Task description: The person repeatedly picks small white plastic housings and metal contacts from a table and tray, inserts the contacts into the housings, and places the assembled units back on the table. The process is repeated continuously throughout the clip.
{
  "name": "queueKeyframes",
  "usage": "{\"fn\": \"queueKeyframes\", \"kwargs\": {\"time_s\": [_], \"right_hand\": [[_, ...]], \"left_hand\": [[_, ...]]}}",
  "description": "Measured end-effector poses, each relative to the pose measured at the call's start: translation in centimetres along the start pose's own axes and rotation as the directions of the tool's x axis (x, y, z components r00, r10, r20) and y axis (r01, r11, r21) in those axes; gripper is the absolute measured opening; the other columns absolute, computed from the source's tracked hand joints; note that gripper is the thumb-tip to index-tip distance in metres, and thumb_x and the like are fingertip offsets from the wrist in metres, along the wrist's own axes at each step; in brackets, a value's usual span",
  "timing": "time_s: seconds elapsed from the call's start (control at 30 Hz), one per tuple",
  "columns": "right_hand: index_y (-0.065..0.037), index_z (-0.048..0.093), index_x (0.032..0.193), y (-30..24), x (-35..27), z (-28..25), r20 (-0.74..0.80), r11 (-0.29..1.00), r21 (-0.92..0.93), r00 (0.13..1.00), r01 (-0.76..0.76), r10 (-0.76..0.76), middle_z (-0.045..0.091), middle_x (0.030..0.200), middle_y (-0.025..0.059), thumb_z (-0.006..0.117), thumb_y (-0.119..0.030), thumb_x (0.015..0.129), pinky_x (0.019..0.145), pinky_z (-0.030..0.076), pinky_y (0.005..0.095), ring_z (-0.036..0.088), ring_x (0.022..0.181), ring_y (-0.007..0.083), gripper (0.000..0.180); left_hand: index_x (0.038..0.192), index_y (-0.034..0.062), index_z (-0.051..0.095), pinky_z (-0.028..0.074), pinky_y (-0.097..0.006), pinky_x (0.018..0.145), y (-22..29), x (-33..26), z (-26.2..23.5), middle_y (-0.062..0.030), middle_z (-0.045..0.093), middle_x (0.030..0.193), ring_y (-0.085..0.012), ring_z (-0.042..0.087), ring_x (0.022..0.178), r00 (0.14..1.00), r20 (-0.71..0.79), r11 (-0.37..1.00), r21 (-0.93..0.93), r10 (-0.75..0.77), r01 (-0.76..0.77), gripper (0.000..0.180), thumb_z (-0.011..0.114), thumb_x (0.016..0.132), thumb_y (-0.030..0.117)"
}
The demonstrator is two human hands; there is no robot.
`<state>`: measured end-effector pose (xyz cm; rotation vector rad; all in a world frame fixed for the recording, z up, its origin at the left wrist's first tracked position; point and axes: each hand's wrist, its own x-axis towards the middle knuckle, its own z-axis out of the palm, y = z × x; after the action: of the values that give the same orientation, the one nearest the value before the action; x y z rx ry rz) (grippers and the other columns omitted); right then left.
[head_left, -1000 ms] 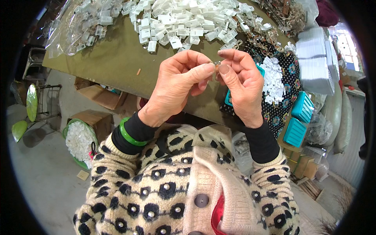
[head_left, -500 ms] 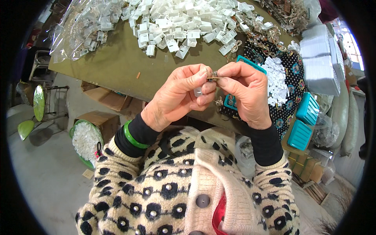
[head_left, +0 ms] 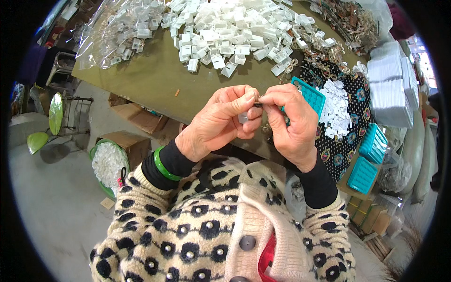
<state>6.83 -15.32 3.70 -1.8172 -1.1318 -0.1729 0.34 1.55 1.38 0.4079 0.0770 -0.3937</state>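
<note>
In front of my chest, both hands meet fingertip to fingertip. My left hand [head_left: 218, 120] is closed, its thumb and forefinger pinching a small metal part [head_left: 258, 100] that is mostly hidden by the fingers. A small translucent plastic housing [head_left: 242, 117] shows tucked among the other fingers of that hand. From the other side, my right hand [head_left: 293, 124] presses its thumb and forefinger on the same metal part. Beyond the hands lies a big heap of white plastic housings [head_left: 230, 35] on the olive-green table [head_left: 141, 82]. A teal tray [head_left: 310, 96] sits behind my right hand.
White pieces [head_left: 334, 108] lie on a dotted cloth [head_left: 354, 101] at the right, near stacked white trays [head_left: 387, 75] and teal baskets [head_left: 361, 174]. A clear bag of parts [head_left: 122, 33] occupies the far left. On the floor stands a green basin [head_left: 116, 150] beside a cardboard box [head_left: 131, 145].
The whole view has shifted slightly. My right hand has turned, its fingertips drawn closer to the left's. A thin brown strip and small coil seen earlier between the fingers are now mostly covered.
</note>
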Motion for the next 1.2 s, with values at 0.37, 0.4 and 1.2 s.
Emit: {"fn": "queueKeyframes", "kwargs": {"time_s": [0.37, 0.4, 1.2], "right_hand": [[-0.001, 0.056, 0.106, -0.6, -0.2, 0.0, 0.060, 0.615, 0.670, 0.856, -0.416, 0.514, 0.059, 0.084, 0.0012, 0.057, -0.003, 0.096, 0.060, 0.042, 0.0193, 0.051, 0.066, 0.0046, 0.010], [0.000, 0.056, 0.105, -0.5, -0.1, 0.0, 0.078, 0.601, 0.674, 0.851, -0.429, 0.520, 0.059, 0.084, 0.0015, 0.058, -0.003, 0.096, 0.060, 0.042, 0.0193, 0.051, 0.066, 0.0049, 0.009], [0.000, 0.053, 0.105, -1.9, 2.4, 3.3, -0.171, 0.823, 0.503, 0.903, -0.265, 0.395, 0.060, 0.102, 0.0049, 0.053, 0.001, 0.097, 0.076, 0.049, 0.0226, 0.057, 0.087, 0.0082, 0.008]], "left_hand": [[0.100, 0.0020, 0.065, 0.048, -0.027, 0.067, 4.7, -1.3, -1.0, -0.0031, 0.062, 0.087, -0.0136, 0.060, 0.077, 0.708, 0.263, -0.174, 0.965, 0.655, -0.197, 0.022, 0.073, 0.080, -0.001], [0.098, 0.0037, 0.065, 0.048, -0.028, 0.066, 5.4, -0.7, -1.6, -0.0037, 0.060, 0.086, -0.0163, 0.060, 0.077, 0.670, 0.380, -0.391, 0.909, 0.637, -0.144, 0.022, 0.073, 0.078, 0.000], [0.118, 0.0001, 0.060, 0.057, -0.027, 0.064, 2.5, 0.9, -1.0, -0.0077, 0.068, 0.096, -0.0140, 0.065, 0.077, 0.891, -0.146, 0.854, 0.387, 0.429, -0.348, 0.027, 0.065, 0.093, 0.008]]}}
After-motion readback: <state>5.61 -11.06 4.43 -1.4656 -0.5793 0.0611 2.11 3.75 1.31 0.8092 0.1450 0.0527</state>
